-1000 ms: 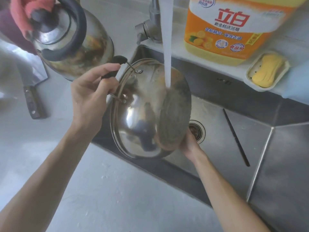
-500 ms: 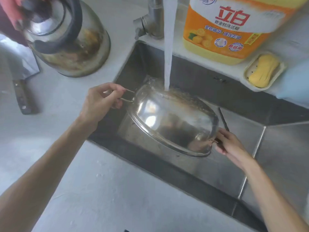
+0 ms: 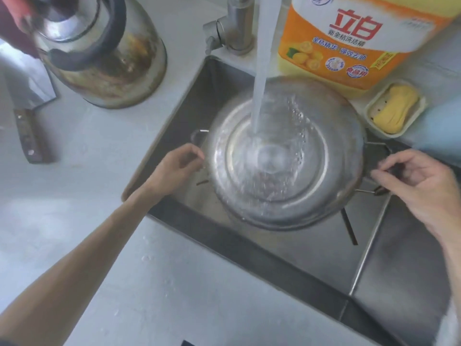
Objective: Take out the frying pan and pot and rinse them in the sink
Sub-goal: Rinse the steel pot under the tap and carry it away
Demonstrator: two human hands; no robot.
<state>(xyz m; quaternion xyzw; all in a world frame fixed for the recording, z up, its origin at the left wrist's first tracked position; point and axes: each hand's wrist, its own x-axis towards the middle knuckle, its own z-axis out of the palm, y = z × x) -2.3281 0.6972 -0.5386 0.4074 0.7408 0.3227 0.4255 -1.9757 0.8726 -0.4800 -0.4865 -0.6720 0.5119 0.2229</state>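
Observation:
A round steel pot (image 3: pixel 324 186) is held upright over the sink (image 3: pixel 311 248), its mouth facing up. Water from the tap (image 3: pixel 234 26) streams straight into its middle and splashes. My left hand (image 3: pixel 179 163) grips the wire handle on the pot's left side. My right hand (image 3: pixel 414 181) grips the wire handle on its right side. No frying pan is in view.
A stained steel kettle (image 3: pixel 104 61) with a black handle stands on the counter at the back left, a cleaver (image 3: pixel 27 106) beside it. An orange detergent jug (image 3: pixel 349 41) and a soap dish with yellow soap (image 3: pixel 396 108) sit behind the sink. A dark chopstick (image 3: pixel 349 228) lies in the basin.
The pot has turned from bottom-up and tilted to mouth-up under the stream. My right hand went from the pot's lower rim to its right handle; water now lands inside.

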